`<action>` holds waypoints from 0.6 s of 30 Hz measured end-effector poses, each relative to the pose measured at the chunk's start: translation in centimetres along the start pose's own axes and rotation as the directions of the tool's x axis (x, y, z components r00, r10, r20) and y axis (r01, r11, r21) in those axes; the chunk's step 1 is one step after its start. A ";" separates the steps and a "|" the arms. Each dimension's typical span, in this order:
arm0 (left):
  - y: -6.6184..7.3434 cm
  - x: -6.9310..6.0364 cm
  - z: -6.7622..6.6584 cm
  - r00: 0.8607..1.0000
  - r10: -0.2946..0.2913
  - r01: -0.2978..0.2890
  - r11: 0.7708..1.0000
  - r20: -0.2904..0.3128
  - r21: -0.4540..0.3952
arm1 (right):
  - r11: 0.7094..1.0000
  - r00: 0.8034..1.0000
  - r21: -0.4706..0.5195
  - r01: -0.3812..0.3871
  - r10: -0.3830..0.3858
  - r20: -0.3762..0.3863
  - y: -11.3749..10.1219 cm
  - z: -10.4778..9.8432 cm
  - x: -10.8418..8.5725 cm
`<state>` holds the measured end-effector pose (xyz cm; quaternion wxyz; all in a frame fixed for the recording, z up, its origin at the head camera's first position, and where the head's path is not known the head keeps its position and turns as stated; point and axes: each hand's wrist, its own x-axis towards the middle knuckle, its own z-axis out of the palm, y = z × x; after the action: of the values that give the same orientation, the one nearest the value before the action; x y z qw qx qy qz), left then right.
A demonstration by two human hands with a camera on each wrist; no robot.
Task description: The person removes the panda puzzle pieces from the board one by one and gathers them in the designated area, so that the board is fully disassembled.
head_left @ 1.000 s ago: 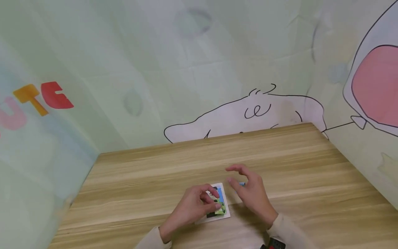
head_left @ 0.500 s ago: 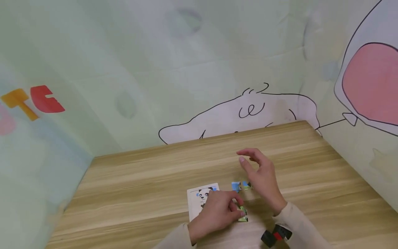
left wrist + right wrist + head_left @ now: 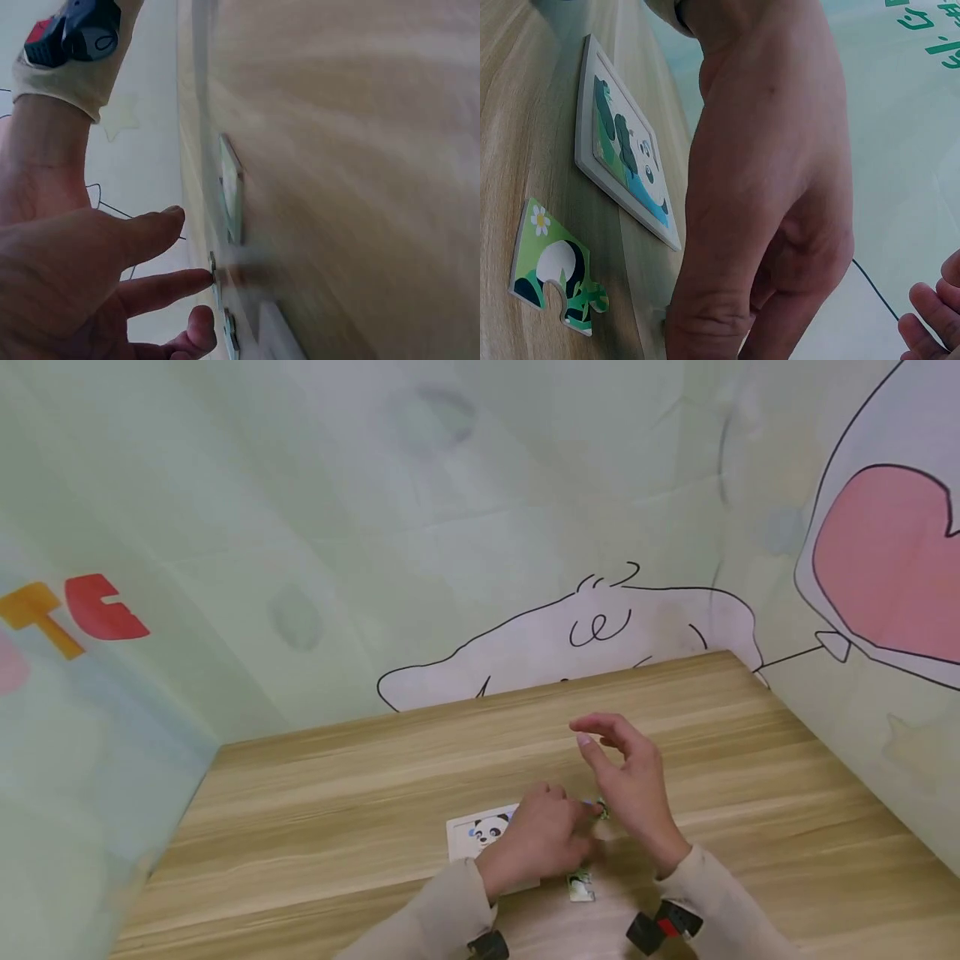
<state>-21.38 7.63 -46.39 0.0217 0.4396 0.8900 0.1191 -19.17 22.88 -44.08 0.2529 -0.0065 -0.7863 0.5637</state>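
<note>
The left hand (image 3: 542, 839) reaches over the right part of a pale panda puzzle board (image 3: 459, 852). Its extended index finger touches a small piece (image 3: 603, 811) beyond the board's right side; the left wrist view shows this fingertip against a thin piece (image 3: 215, 281), thumb apart. A green and white piece (image 3: 581, 887) lies flat near the board's lower right; the right wrist view shows its flower print (image 3: 551, 262). The right hand (image 3: 633, 789) hovers beside the touched piece, thumb and index finger apart, holding nothing. The left hand covers part of the board.
A wood-grain table (image 3: 315, 802) extends around the board. A printed cloth (image 3: 300, 527) hangs behind and beside it. Black devices (image 3: 666, 929) are strapped at the wrists. Another thin piece (image 3: 231, 336) lies near the board in the left wrist view.
The left hand carried a green piece from over the board to its right, let it go on the table and moved farther away to another piece. The right hand shifted up and right, then stayed.
</note>
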 end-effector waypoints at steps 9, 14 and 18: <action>0.4 -4.5 -1.0 0.996 -0.023 0.025 0.999 0.082 -0.026 | 1.000 1.000 0.010 0.007 -0.007 0.009 -0.2 0.6 -0.2; -0.3 -6.2 -1.4 0.987 -0.116 0.125 0.989 0.107 -0.076 | 1.000 1.000 -0.014 -0.010 0.010 0.012 -0.2 0.4 -0.3; -0.4 -6.5 -1.4 0.986 -0.124 0.133 0.988 0.112 -0.075 | 1.000 1.000 -0.018 -0.021 0.021 0.019 -0.2 0.4 -0.3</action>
<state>-17.93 1.94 -45.53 0.0949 0.3855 0.9085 0.1304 -18.99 22.40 -44.14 0.2392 -0.0114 -0.7935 0.5595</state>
